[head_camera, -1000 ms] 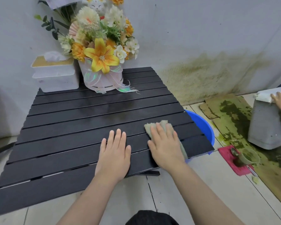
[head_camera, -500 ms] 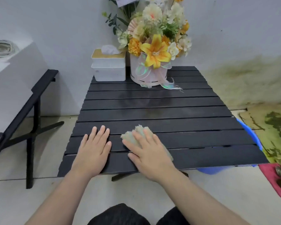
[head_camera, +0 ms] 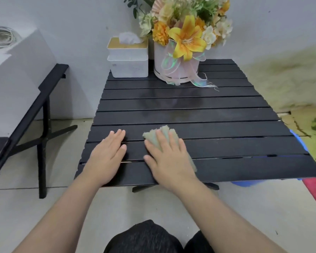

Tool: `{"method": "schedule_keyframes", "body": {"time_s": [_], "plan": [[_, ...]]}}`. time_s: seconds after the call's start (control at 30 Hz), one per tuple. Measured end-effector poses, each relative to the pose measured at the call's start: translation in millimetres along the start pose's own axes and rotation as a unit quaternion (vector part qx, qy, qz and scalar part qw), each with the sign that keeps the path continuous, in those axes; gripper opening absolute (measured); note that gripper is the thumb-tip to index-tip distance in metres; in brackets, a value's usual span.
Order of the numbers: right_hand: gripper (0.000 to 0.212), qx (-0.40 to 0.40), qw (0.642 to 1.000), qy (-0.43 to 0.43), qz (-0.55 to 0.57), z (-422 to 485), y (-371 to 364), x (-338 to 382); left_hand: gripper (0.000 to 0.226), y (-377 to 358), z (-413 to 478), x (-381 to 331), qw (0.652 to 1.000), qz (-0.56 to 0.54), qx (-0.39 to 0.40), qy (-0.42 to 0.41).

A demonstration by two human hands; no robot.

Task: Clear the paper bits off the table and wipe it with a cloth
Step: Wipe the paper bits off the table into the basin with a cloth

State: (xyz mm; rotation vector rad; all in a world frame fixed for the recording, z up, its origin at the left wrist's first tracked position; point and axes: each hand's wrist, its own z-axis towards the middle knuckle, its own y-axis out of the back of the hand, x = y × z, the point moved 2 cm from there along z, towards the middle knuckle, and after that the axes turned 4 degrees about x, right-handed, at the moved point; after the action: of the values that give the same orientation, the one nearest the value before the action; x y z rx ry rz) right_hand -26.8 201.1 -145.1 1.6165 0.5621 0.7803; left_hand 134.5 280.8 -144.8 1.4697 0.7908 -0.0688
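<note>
At far left I see a black bench (head_camera: 44, 99) against the wall, with bare floor (head_camera: 66, 201) between it and the table (head_camera: 217, 128). My left hand (head_camera: 106, 157) lies flat on the near slats close to the table's left edge, palm down, fingers together and stretched out, holding nothing. Just beside it, my right hand (head_camera: 169, 157) presses flat on the cloth (head_camera: 162, 136), fingers spread over it; the cloth's pale green edge shows past my fingertips and along the outer side of the hand. The cloth sits on the near slats, left of the table's middle. Ahead of both hands the slats run bare to the back row, and to the right they are bare out to the right edge. I can make out no paper bits on the top.

At the back left corner stands a white tissue box (head_camera: 128, 61) with a tissue sticking up from its slot. Touching it on the right is a round white pot (head_camera: 175, 68) full of flowers (head_camera: 188, 41), tied with a ribbon. Under the table's near right corner a blue basin (head_camera: 244, 183) peeks out; I cannot tell what it holds.
</note>
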Motion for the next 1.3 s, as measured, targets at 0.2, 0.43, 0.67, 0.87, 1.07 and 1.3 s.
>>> {"method": "schedule_keyframes", "body": {"time_s": [0.2,0.43,0.67,0.87,1.07,1.3], "plan": [[0.052,-0.032,0.977,-0.213,-0.012,-16,14,-89,0.05,17,3,37,0.995,0.095,-0.015,0.015],[0.055,-0.028,0.999,-0.02,0.011,3,-11,69,0.052,14,5,42,0.995,0.094,-0.005,0.008],[0.049,-0.054,0.985,-0.161,0.0,0,12,-64,0.052,14,5,42,0.997,0.073,0.0,0.012],[0.05,-0.038,0.997,-0.073,0.0,18,0,1,0.051,14,5,41,0.998,0.065,-0.001,0.008],[0.049,0.0,0.999,0.03,0.013,88,1,-1,0.05,28,39,45,0.998,0.067,0.014,0.002],[0.048,-0.001,0.997,-0.082,-0.009,147,13,-6,0.053,20,117,35,0.987,0.16,0.035,-0.003]]}}
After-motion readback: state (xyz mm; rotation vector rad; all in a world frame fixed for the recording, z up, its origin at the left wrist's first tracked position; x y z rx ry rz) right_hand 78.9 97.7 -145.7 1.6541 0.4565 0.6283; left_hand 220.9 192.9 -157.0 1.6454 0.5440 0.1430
